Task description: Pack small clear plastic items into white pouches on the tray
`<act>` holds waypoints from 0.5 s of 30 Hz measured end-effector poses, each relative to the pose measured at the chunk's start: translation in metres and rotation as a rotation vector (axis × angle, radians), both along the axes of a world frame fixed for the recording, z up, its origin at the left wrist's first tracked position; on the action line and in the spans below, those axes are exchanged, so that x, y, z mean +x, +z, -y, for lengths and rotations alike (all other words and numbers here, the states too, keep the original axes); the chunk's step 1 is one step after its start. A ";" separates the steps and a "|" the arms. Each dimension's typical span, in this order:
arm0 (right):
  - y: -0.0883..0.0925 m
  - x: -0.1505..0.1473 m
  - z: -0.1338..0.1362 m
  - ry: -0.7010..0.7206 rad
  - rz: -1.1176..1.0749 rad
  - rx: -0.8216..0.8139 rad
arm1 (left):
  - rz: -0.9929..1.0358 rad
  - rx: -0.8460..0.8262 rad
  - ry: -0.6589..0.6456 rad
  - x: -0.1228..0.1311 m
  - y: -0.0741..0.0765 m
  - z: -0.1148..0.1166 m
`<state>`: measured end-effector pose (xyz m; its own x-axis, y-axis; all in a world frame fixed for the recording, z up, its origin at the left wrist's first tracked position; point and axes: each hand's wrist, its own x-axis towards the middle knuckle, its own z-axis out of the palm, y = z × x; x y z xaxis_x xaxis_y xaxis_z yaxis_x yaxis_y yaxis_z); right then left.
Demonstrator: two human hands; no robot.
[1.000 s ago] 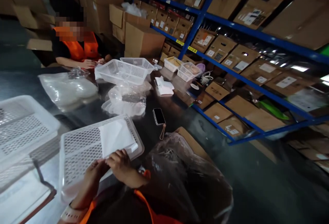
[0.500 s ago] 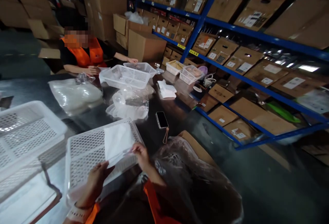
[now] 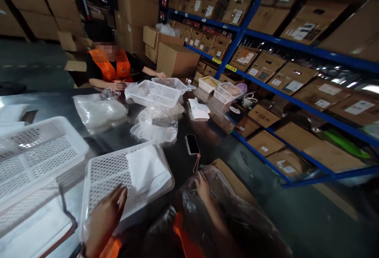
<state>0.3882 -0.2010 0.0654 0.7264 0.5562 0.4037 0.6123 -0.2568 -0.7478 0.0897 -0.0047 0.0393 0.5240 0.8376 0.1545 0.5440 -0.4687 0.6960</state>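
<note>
My left hand (image 3: 109, 208) hovers over the near side of a white mesh plastic basket (image 3: 103, 173), its fingers stretched out and holding nothing I can see. White sheets or flat bags (image 3: 148, 169) lie stacked in that basket's right part, just beyond my left fingertips. Off to the right, my right hand (image 3: 203, 187) is at the rim of a carton lined with clear plastic film (image 3: 219, 177). Its fingers look apart, and nothing shows in them. A phone (image 3: 192, 144) with a wrist strap lies on the dark table just beyond this hand.
Another white basket (image 3: 71, 139) stands at left, near more white sheets (image 3: 38, 226). Clear plastic bags (image 3: 100, 110) lie mid-table. Across it, a person in an orange vest (image 3: 109, 68) has hands by white baskets (image 3: 154, 94). Blue shelving (image 3: 266, 86) with cartons runs along the right.
Both hands have come off the thin white sheet they held over the basket. My right hand has moved right to the lined carton. The view has shifted slightly left.
</note>
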 end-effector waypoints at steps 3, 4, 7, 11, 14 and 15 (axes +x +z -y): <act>0.000 -0.006 -0.076 0.318 0.118 -0.097 | -0.126 0.333 -0.167 0.041 0.021 -0.034; 0.002 -0.009 -0.105 0.462 0.180 -0.149 | -0.149 0.400 -0.251 0.059 0.025 -0.045; 0.008 -0.021 -0.177 0.880 0.411 -0.425 | -0.231 0.455 -0.427 0.096 0.018 -0.071; -0.003 -0.026 -0.198 1.078 0.668 -0.670 | -0.251 0.477 -0.564 0.093 -0.014 -0.083; -0.018 -0.021 -0.181 1.125 0.767 -0.730 | -0.237 0.542 -0.684 0.076 -0.032 -0.087; -0.021 -0.018 -0.176 1.127 0.774 -0.721 | -0.238 0.560 -0.707 0.072 -0.034 -0.089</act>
<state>0.3699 -0.0250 0.0446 -0.4429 0.8892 -0.1150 0.8960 0.4345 -0.0916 0.1617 0.0842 0.0051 0.9534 0.1478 0.2629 0.1035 -0.9791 0.1751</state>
